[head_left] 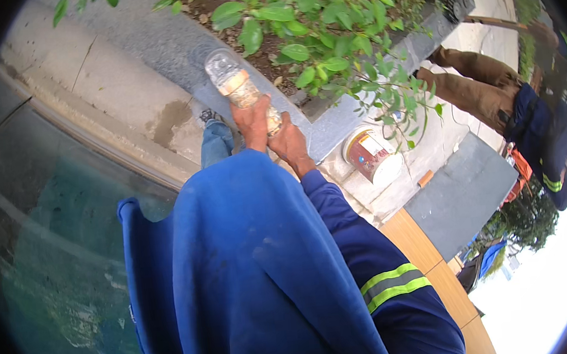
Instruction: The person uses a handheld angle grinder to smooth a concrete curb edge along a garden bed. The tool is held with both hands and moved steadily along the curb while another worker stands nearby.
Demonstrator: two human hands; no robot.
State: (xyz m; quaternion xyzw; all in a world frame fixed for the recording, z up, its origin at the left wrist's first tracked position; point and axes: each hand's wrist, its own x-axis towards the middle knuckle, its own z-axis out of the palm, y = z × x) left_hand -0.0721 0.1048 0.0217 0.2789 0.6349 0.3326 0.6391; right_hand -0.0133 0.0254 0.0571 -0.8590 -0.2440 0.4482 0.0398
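A clear plastic bottle [224,72] with an orange-tan band is held out over the grey stone kerb, its rounded clear end pointing away from me. Pale, lumpy contents show through its wall. My left hand [252,121] is closed around the middle of the bottle. Just below and to the right, my right hand [288,141] closes at the nearer end, where a little of the pale material shows. Blue cloth [249,247] hangs across the front and hides my left forearm. My right arm wears a navy sleeve [341,219] with reflective bands.
Leafy branches [311,26] reach over the planter's stone kerb [339,121]. A white and maroon bucket [370,154] stands on the paving at right, near a grey slab [463,191] and tan boards [414,240]. Another person in brown trousers [471,83] is at far right.
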